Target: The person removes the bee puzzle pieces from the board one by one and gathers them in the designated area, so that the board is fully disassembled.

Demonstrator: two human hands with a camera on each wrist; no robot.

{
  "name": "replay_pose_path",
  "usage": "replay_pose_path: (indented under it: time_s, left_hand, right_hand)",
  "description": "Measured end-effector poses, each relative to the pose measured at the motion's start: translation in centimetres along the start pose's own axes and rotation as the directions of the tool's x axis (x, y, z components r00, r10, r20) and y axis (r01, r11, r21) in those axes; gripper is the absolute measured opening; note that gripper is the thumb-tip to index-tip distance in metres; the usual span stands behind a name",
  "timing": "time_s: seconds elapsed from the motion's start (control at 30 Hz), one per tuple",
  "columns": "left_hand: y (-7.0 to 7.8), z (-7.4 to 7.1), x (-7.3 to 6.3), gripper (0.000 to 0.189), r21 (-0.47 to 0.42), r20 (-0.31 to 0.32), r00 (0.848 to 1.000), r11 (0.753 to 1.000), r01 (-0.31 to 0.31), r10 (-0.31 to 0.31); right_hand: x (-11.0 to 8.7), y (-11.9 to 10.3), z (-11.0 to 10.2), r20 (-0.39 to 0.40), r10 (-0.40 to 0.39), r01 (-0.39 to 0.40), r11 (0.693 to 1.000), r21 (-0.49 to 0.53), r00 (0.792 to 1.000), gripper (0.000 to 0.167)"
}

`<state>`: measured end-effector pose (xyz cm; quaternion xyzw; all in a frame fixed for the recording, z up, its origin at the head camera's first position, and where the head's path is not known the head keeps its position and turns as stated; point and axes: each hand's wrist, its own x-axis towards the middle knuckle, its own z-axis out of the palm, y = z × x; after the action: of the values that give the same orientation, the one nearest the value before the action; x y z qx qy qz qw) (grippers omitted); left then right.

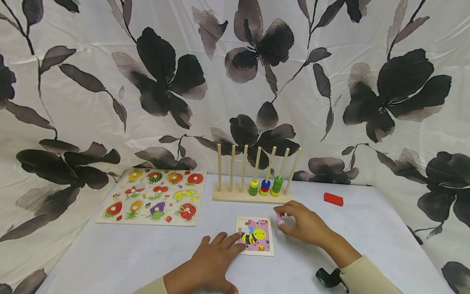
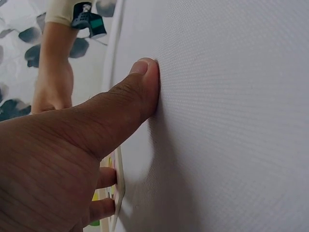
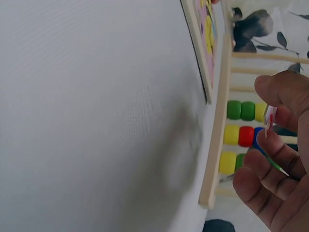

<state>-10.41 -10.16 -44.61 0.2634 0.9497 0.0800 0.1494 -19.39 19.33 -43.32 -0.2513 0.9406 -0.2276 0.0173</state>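
A small square bee puzzle [image 1: 272,245] in a pale wooden frame lies flat at the middle of the table. My left hand [image 1: 214,261] has its fingers spread, with the fingertips on the puzzle's left edge; in the left wrist view its thumb reaches out over the white cloth. Just right of the frame, my right hand [image 1: 306,222] pinches a small pink puzzle piece [image 3: 270,120] between thumb and fingers. The right wrist view shows this piece edge-on, with the other fingers loosely curled below it.
Behind the puzzle stands a wooden peg rack [image 1: 229,196] with yellow, green, blue and red beads on three pegs. A fruit puzzle board [image 1: 147,223] lies at the back left, and a red block [image 1: 333,199] at the back right. Floral cloth [image 1: 235,90] hangs behind the table.
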Motion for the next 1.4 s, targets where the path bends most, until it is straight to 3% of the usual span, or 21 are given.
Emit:
replay_pose_path:
  time_s: [0.2,0.37,0.53,0.93,1.4]
  left_hand:
    - [0.0,0.0,-0.1,0.105,-0.003,0.001,1.000,1.000,0.001,-0.001]
    - [-0.1,0.1,0.0,0.105,-0.008,0.002,1.000,1.000,0.002,-0.002]
    - [-0.2,0.3,0.1,0.104,-0.017,0.008,1.000,1.000,0.010,-0.009]
    - [-0.1,0.2,-0.1,0.104,-0.019,0.002,1.000,1.000,-0.004,0.004]
    - [-0.2,0.2,-0.1,0.105,-0.002,0.005,1.000,1.000,-0.008,0.008]
  right_hand:
    - [-0.7,1.1,-0.8,-0.009,0.092,-0.092,0.996,-0.002,0.996,0.049]
    - [-1.6,2.4,-1.5,-0.027,0.106,-0.106,0.994,-0.009,0.994,0.043]
    - [-2.6,3.7,-1.9,-0.041,0.089,-0.090,0.996,-0.026,0.995,0.040]
    - [-4.5,6.2,-2.4,-0.147,-0.036,0.027,0.998,-0.060,0.988,0.037]
    - [-5.7,7.2,-2.5,-0.079,0.074,-0.078,0.996,-0.050,0.994,0.029]
